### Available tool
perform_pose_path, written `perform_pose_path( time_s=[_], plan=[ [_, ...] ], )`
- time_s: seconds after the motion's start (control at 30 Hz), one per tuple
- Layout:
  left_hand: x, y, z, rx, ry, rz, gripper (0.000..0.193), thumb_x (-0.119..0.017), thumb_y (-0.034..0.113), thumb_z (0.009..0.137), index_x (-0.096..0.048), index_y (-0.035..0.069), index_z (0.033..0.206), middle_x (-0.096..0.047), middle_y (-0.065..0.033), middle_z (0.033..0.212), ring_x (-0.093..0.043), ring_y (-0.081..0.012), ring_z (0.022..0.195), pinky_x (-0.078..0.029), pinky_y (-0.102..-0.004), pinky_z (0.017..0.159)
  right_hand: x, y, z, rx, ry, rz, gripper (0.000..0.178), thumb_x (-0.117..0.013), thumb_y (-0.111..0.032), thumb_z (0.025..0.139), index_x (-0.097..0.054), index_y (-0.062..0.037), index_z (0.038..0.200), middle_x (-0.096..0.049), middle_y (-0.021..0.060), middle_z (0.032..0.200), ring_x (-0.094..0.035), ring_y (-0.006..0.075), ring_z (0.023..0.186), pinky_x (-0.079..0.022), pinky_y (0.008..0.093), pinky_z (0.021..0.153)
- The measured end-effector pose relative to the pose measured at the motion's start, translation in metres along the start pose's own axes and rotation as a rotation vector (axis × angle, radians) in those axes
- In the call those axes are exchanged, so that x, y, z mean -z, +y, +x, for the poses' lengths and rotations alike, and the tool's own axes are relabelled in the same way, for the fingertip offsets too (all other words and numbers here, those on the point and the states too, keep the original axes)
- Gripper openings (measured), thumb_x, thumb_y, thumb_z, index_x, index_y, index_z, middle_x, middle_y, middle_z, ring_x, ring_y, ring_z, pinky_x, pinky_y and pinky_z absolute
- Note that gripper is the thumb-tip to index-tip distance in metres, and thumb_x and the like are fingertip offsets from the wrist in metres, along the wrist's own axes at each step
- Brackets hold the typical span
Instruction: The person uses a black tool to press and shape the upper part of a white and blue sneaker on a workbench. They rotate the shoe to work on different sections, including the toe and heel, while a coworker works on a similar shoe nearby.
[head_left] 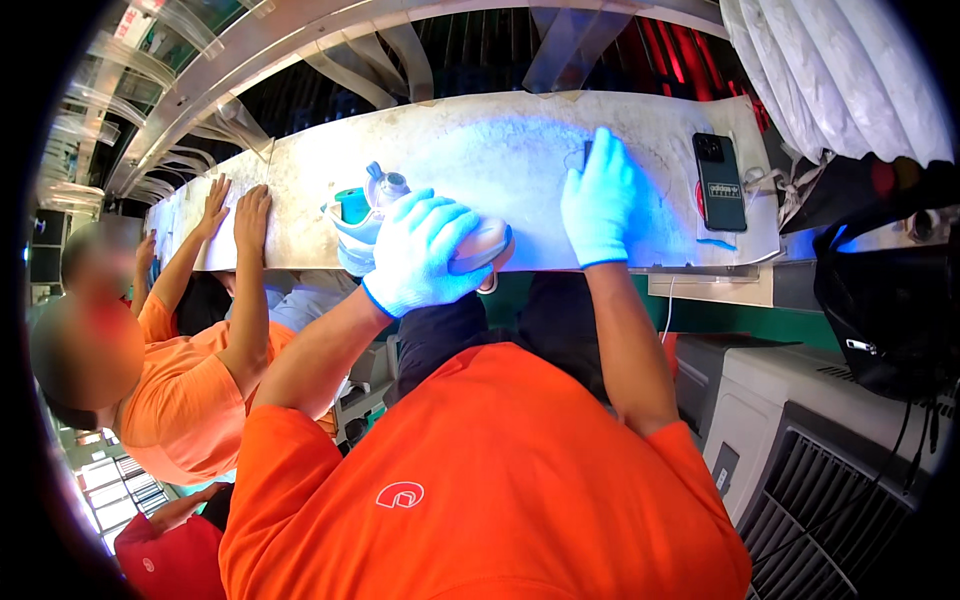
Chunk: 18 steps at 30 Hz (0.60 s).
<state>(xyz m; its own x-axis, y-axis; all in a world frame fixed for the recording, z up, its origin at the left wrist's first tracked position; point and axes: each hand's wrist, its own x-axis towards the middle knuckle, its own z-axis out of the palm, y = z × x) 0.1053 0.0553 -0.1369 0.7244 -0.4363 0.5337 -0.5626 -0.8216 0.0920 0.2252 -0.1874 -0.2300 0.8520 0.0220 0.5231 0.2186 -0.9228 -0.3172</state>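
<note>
My left hand [425, 250], in a white glove lit blue, is closed over a light-coloured sneaker [484, 246] at the table's near edge. The shoe lies on its side or tilted, its toe pointing right. Teal lining shows at its opening, and a grey shoe last [393, 186] sticks out there. My right hand [600, 195], gloved too, rests farther right on the tabletop, fingers together and pointing away from me. A small dark object [588, 152] shows beside its index finger; the hand covers most of it and seems closed on it.
The long, stained pale table [500, 130] runs to the left. A dark phone [721, 182] lies at its right end. At left, a co-worker in orange has both hands [252, 215] on the table. A black bag [885, 320] hangs right, above a grey machine [790, 420].
</note>
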Motion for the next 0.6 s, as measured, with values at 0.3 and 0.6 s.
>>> perform_pose_path(
  time_s=[0.3, 0.6],
  plan=[
    [0.0, -0.006, 0.009, 0.001, 0.014, -0.001, 0.052, -0.093, 0.038, 0.068, -0.076, 0.008, 0.108, -0.078, -0.0096, 0.102, -0.076, -0.0322, 0.098, -0.058, -0.0504, 0.1, 0.025, -0.07, -0.025, -0.735, -0.328, 1.872, 0.026, -0.066, -0.021, 0.107, -0.062, -0.0063, 0.087, -0.066, 0.0081, 0.088, -0.07, 0.0249, 0.094, -0.055, 0.0417, 0.094],
    [-0.003, -0.014, 0.008, 0.005, 0.012, -0.043, 0.059, -0.092, 0.037, 0.066, -0.075, 0.009, 0.115, -0.078, -0.0084, 0.106, -0.076, -0.0302, 0.094, -0.058, -0.0497, 0.099, 0.019, -0.087, -0.026, -0.701, -0.434, 1.894, 0.032, -0.062, -0.014, 0.106, -0.053, -0.0074, 0.076, -0.058, 0.0072, 0.082, -0.066, 0.0273, 0.092, -0.053, 0.0395, 0.09]
  ],
)
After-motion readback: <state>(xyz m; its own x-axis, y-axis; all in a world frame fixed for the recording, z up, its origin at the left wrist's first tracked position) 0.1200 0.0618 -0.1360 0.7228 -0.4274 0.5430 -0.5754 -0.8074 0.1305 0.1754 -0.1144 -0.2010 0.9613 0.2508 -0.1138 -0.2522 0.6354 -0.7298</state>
